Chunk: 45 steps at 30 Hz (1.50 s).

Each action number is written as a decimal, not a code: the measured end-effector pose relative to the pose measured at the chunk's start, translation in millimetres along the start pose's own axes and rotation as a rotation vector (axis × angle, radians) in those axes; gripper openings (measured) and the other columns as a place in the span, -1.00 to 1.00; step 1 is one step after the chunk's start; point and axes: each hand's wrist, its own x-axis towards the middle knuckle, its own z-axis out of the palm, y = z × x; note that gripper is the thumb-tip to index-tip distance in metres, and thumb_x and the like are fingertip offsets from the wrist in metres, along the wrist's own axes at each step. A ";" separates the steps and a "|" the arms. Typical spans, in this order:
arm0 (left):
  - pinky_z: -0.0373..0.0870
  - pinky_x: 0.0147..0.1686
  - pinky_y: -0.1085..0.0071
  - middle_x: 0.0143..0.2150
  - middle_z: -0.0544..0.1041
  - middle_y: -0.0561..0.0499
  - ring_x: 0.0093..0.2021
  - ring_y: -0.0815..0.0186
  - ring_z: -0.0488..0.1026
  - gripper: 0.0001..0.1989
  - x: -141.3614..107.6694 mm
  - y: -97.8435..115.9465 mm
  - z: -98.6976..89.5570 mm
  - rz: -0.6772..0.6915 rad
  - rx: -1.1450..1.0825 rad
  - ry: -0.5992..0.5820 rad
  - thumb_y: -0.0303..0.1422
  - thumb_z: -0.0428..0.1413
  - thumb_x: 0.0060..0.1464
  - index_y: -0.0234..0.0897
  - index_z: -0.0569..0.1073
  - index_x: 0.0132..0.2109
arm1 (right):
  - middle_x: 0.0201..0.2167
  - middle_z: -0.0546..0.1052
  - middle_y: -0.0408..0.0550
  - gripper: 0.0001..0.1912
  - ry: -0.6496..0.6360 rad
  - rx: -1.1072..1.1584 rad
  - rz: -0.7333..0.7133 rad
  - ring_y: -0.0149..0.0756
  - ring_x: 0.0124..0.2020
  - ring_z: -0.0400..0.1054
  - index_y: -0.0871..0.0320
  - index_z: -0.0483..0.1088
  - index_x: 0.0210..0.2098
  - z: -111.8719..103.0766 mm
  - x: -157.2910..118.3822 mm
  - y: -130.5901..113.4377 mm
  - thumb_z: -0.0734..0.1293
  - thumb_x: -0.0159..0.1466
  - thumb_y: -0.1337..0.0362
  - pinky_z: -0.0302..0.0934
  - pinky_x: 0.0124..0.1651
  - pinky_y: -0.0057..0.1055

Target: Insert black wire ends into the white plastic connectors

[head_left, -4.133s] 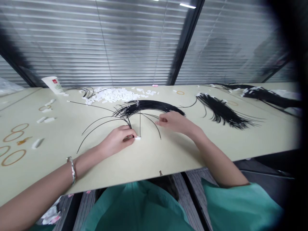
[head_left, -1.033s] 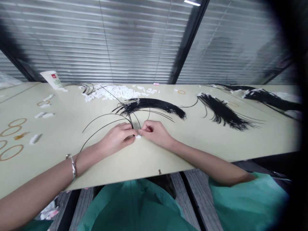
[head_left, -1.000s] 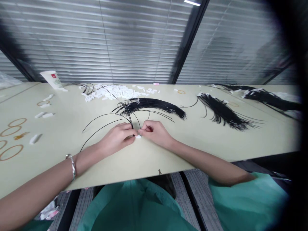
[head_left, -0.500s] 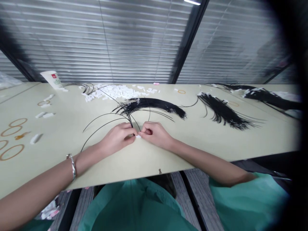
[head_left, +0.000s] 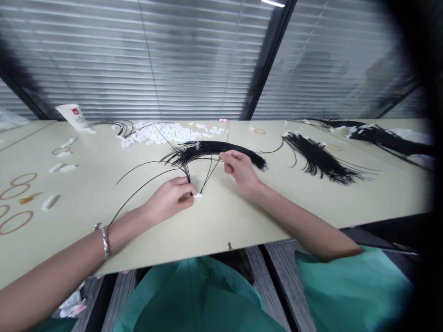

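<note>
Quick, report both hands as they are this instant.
Left hand: closed, pinching the small white block against the table.
Right hand: closed, fingertips pinching a thin black wire.

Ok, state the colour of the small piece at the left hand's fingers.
The piece is white, as the head view shows.

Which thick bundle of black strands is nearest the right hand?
The leftmost, arched bundle, partly hidden by the right hand; the other thick bundles lie farther right, away from that hand.
</note>
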 end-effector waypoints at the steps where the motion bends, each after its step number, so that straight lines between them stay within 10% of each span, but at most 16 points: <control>1: 0.21 -0.35 0.54 -0.36 0.35 0.04 -0.34 0.48 0.30 -0.86 -0.1 -0.2 -0.1 0.006 -0.004 0.005 -0.40 -0.01 0.08 -0.26 0.44 -0.25 | -0.46 0.26 -0.10 -0.65 -0.045 0.020 0.011 -0.56 -0.51 0.11 0.27 0.29 -0.30 -7.0 5.1 -1.3 0.34 0.19 0.07 0.04 -0.46 -0.64; 5: 0.23 -0.35 0.54 -0.34 0.36 0.04 -0.33 0.48 0.32 -0.85 -1.0 -1.7 -0.2 0.002 -0.031 0.015 -0.39 -0.01 0.09 -0.26 0.44 -0.25 | -0.22 0.36 -0.01 -0.64 -0.216 -0.142 -0.018 -0.42 -0.23 0.28 0.21 0.36 -0.09 -35.1 22.3 -6.4 0.25 0.27 0.07 0.19 -0.19 -0.55; 13: 0.24 -0.35 0.53 -0.36 0.38 0.03 -0.32 0.46 0.32 -0.85 -1.5 -2.5 -0.3 -0.022 -0.023 0.021 -0.37 0.01 0.09 -0.25 0.46 -0.25 | -0.43 0.40 -0.09 -0.88 0.032 -1.329 -0.146 -0.38 -0.36 0.25 0.20 0.49 -0.39 -83.3 20.6 -27.1 0.29 0.17 0.38 0.06 -0.25 -0.51; 19: 0.24 -0.34 0.52 -0.37 0.38 0.03 -0.31 0.45 0.31 -0.85 -0.9 -2.4 -0.5 -0.009 -0.007 0.018 -0.37 0.00 0.09 -0.25 0.45 -0.25 | -0.44 0.39 -0.07 -0.90 -0.141 -1.525 0.143 -0.40 -0.46 0.22 0.19 0.49 -0.41 -90.2 14.0 -30.0 0.39 0.09 0.28 -0.03 -0.41 -0.56; 26: 0.24 -0.34 0.53 -0.36 0.38 0.02 -0.30 0.44 0.31 -0.84 -2.7 -1.4 0.0 -0.008 -0.009 0.014 -0.37 -0.01 0.10 -0.26 0.45 -0.24 | -0.45 0.36 -0.03 -0.93 -0.153 -1.596 0.130 -0.37 -0.45 0.20 0.23 0.44 -0.43 -76.4 7.3 -25.3 0.32 0.07 0.40 -0.04 -0.40 -0.54; 30: 0.23 -0.33 0.54 -0.34 0.38 0.02 -0.29 0.44 0.31 -0.84 -2.6 -1.0 -0.4 -0.018 -0.011 0.010 -0.37 0.00 0.10 -0.25 0.45 -0.23 | -0.44 0.34 -0.05 -0.93 -0.107 -1.292 0.064 -0.41 -0.43 0.19 0.25 0.40 -0.41 -73.1 10.6 -28.3 0.29 0.09 0.37 -0.03 -0.43 -0.57; 38: 0.20 -0.36 0.55 -0.35 0.37 0.03 -0.32 0.46 0.29 -0.83 -2.3 -3.0 1.3 -0.011 -0.001 0.011 -0.37 -0.02 0.11 -0.24 0.45 -0.22 | -0.37 0.24 -0.08 -0.84 -0.113 0.220 -0.014 -0.56 -0.46 0.08 0.25 0.22 -0.34 -98.0 9.2 -69.1 0.33 0.18 0.34 0.10 -0.43 -0.68; 45: 0.19 -0.37 0.55 -0.35 0.36 0.02 -0.32 0.45 0.29 -0.83 -2.3 -4.3 1.6 0.010 0.000 0.021 -0.39 -0.01 0.10 -0.25 0.45 -0.21 | -0.46 0.18 -0.10 -0.90 -0.110 0.500 0.036 -0.53 -0.48 0.06 0.21 0.26 -0.28 -97.4 13.5 -63.1 0.22 0.18 0.41 0.11 -0.44 -0.67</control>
